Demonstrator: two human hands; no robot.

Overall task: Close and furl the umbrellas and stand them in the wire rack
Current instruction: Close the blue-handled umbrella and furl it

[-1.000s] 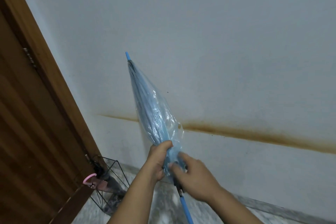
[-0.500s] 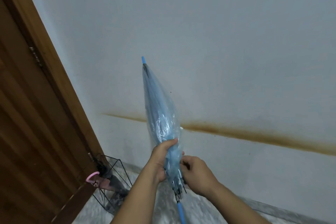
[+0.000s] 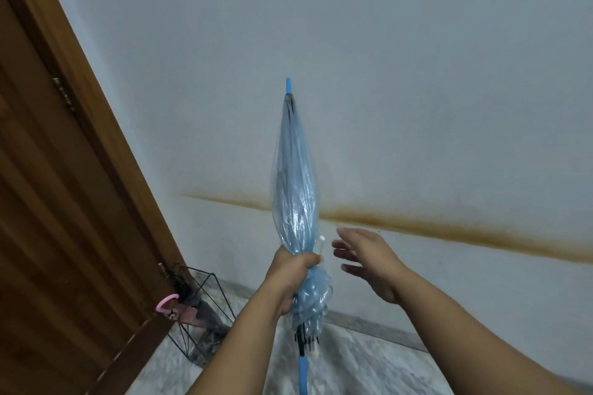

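Note:
A clear blue umbrella [image 3: 293,183] stands upright in front of me, closed and gathered, its blue tip pointing up and its blue shaft running down out of view. My left hand [image 3: 290,279] grips the bunched canopy near its lower end. My right hand [image 3: 365,260] hovers just right of the umbrella, fingers spread, touching nothing. The black wire rack [image 3: 205,317] stands on the floor at the lower left against the door. It holds a furled umbrella with a pink hooked handle [image 3: 167,301].
A brown wooden door [image 3: 64,202] fills the left side. A pale wall with a rusty stain line [image 3: 449,224] is straight ahead. Mottled grey floor [image 3: 369,359] lies beneath my arms.
The umbrella has swung to upright and shifted right. My right hand has let go of the canopy and drawn away to the right, fingers spread.

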